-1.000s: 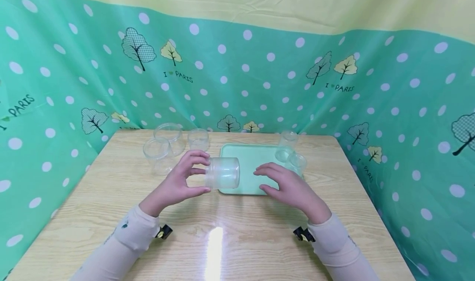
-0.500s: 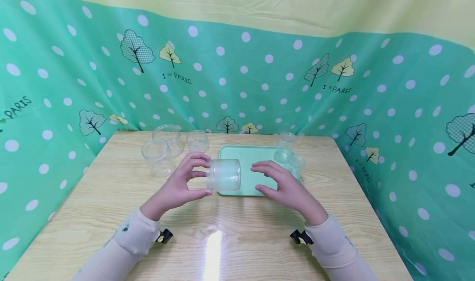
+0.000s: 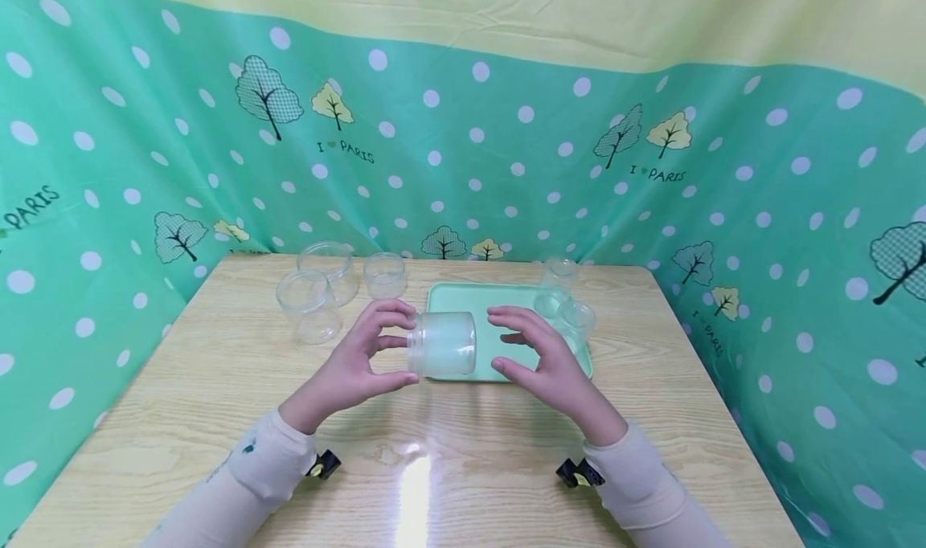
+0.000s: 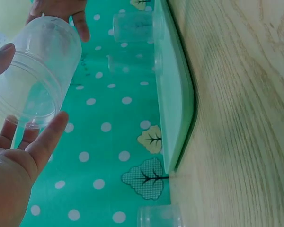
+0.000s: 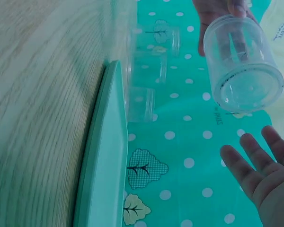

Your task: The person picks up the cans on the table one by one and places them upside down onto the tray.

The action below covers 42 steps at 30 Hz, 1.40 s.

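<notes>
My left hand [image 3: 362, 355] grips a clear jar [image 3: 444, 344] by its threaded mouth end, thumb below and fingers above. The jar lies sideways in the air, its open mouth toward the left palm and its base toward the right hand. In the left wrist view the jar [image 4: 47, 61] looks empty, with ridges round its rim. My right hand [image 3: 553, 367] is spread just right of the jar's base, fingers bent and apart, holding nothing. A gap shows between its fingertips and the jar's base [image 5: 250, 87] in the right wrist view.
A pale green tray [image 3: 470, 295] lies behind the hands on the wooden table [image 3: 492, 468]. Two clear jars [image 3: 555, 303] stand at its right end, another clear jar [image 3: 561, 271] behind them. Several clear jars [image 3: 307, 295] stand at the back left. A patterned curtain [image 3: 463, 130] borders the table.
The held jar has shifted slightly right with the left hand. My right hand has moved a little left, so the gap between it and the jar's base is smaller.
</notes>
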{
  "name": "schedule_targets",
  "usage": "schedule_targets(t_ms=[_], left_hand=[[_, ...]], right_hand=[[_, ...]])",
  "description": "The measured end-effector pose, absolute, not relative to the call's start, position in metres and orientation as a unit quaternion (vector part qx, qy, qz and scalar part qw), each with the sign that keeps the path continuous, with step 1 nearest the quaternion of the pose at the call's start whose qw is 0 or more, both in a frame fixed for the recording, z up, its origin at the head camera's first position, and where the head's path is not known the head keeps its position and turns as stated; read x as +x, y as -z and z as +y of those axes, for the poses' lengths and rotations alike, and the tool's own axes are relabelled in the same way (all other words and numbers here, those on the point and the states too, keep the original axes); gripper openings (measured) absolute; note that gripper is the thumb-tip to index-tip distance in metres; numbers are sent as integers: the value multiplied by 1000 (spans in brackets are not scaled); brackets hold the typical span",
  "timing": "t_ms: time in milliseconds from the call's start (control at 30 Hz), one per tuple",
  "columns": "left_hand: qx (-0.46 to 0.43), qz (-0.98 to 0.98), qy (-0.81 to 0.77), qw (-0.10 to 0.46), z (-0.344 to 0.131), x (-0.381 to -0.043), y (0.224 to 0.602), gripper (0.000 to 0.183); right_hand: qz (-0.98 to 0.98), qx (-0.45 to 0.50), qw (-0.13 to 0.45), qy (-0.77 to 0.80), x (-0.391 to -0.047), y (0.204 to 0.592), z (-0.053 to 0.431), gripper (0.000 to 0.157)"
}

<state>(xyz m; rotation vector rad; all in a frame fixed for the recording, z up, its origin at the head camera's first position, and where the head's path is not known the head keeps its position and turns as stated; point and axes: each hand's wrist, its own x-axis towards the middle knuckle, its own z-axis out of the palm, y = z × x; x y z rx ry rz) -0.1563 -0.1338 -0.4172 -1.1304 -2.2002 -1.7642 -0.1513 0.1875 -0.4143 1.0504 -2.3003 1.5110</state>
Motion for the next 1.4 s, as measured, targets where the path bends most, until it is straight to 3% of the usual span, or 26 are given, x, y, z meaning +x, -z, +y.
schedule_targets(t_ms=[1400], left_hand=[[-391, -679, 618, 62, -120, -143, 418, 70]], right_hand=[[-722, 378, 33, -579, -135, 407, 172, 72]])
